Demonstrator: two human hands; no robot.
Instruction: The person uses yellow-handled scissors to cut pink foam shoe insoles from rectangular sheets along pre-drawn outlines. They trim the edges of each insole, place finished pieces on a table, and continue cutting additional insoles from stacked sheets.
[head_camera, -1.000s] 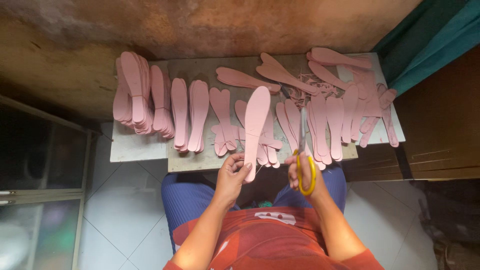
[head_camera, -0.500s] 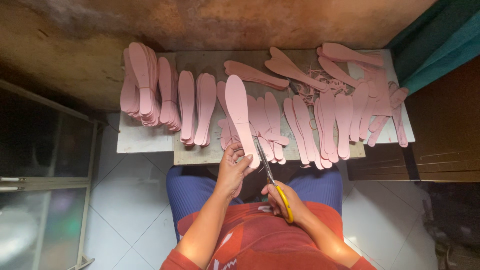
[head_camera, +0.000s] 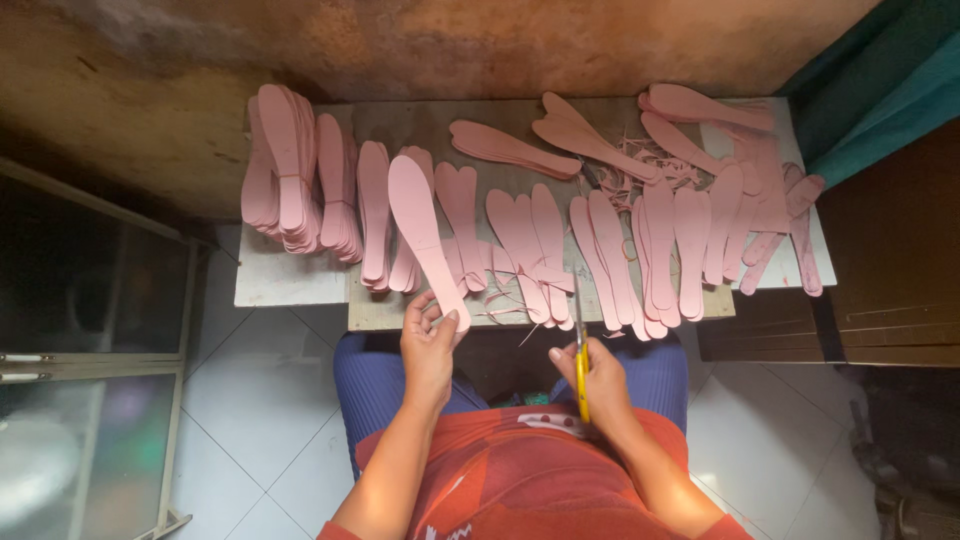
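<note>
1. Nearest, the right hand (head_camera: 597, 375) grips yellow-handled scissors (head_camera: 580, 362), blades pointing at the table's near edge.
2. The left hand (head_camera: 430, 345) pinches a pink insole cutout (head_camera: 425, 235) by its heel, over that edge.
3. Beyond, the table (head_camera: 275, 285) carries rows of pink cutouts (head_camera: 640, 250); bundled stacks (head_camera: 290, 170) fill its far left corner.

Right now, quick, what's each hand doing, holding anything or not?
Left hand: closed on the heel end of a pink insole-shaped cutout.
Right hand: closed on yellow-handled scissors, blades pointing at the table.
</note>
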